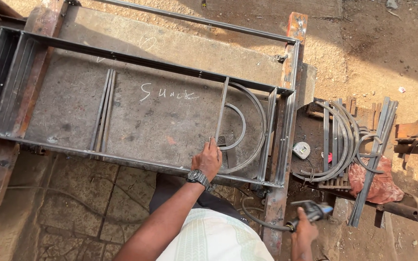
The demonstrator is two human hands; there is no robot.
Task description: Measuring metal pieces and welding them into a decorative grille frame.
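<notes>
The small curved grey steel strip (238, 128) lay inside the long rectangular grey steel frame (136, 63) on the tabletop (160, 121), nested within a larger steel arc (257, 121), its straight upright bar (221, 108) running away from the person. The left hand (208, 159) rested just below it, fingers (212, 144) pressed together at the bar's foot. The right hand (304, 233), farther off, gripped what looked like a welding electrode holder (313, 210) with its cable (257, 218). The hand hid the joint. Spare bent strips (337, 140) lay stacked to the right.
</notes>
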